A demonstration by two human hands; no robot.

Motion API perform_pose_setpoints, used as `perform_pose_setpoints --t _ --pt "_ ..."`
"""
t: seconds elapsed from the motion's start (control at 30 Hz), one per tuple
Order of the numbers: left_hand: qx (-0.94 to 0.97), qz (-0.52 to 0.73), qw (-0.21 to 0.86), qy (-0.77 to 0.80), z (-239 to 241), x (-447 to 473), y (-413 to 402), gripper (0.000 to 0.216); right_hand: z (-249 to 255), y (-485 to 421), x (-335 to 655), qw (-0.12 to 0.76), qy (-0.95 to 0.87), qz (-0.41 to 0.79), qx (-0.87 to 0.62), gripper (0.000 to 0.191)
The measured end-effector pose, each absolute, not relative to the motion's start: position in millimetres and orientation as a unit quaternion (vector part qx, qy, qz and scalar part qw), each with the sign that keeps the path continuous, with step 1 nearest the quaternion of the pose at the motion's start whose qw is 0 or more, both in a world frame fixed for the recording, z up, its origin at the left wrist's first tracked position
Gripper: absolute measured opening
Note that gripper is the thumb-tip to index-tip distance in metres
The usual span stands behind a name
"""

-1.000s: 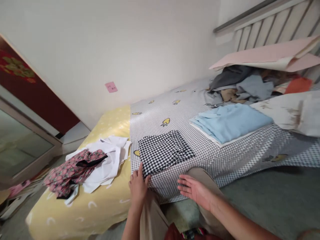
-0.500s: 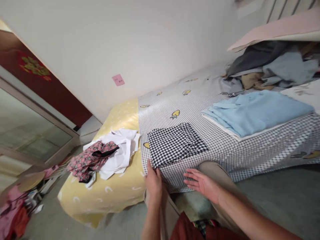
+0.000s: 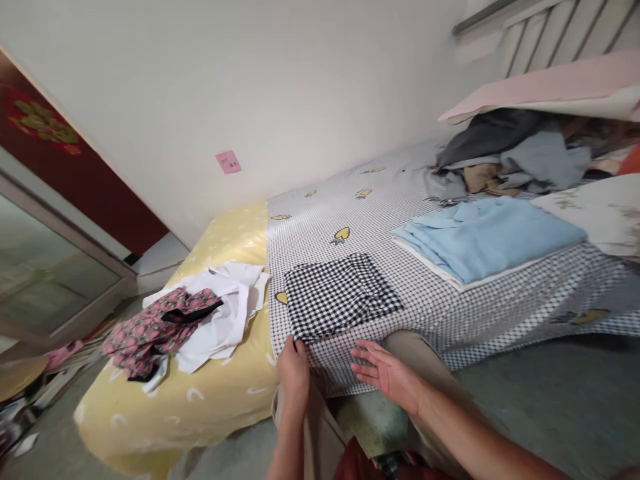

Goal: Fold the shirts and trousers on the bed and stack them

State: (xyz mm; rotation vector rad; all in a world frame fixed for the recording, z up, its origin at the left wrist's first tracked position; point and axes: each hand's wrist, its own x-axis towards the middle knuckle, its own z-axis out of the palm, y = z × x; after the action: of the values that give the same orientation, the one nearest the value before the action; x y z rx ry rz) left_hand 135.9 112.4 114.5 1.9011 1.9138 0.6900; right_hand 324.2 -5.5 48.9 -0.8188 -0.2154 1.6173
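Observation:
A folded black-and-white checked garment [image 3: 340, 297] lies flat near the front edge of the bed. At its near left corner, my left hand [image 3: 294, 370] has thumb and forefinger closed on the cloth. My right hand [image 3: 387, 373] hovers in front of the garment's near edge, fingers spread, touching nothing. Left of the garment, a crumpled white garment [image 3: 240, 313] lies under a pink patterned one with black trim [image 3: 155, 327]. A folded light blue garment [image 3: 490, 237] rests to the right on a white cloth.
The bed has a checked sheet [image 3: 315, 230] with a yellow cover [image 3: 235, 393] at its left end. Grey and brown clothes [image 3: 535, 157] are heaped at the far right beneath a pink board-like sheet [image 3: 545, 83]. My knees are against the bed's front.
The view has turned a little right, so the bed appears shifted left. My left forefinger, stretched out before, is now bent onto the checked garment's corner. My right hand stays spread.

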Motion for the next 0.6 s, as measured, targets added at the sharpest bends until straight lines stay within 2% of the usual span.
perform_pose_setpoints --t 0.37,0.5,0.6 --pt "0.671 0.34 0.202 0.627 179 149 100 0.027 71 7 312 0.633 -0.16 0.709 -0.266 0.054" --pt "0.675 0.334 0.226 0.618 165 139 75 0.026 71 12 310 0.683 -0.153 0.687 -0.198 0.059" --pt "0.688 0.287 0.193 0.638 139 128 54 0.022 77 16 316 0.717 -0.123 0.659 -0.193 0.061"
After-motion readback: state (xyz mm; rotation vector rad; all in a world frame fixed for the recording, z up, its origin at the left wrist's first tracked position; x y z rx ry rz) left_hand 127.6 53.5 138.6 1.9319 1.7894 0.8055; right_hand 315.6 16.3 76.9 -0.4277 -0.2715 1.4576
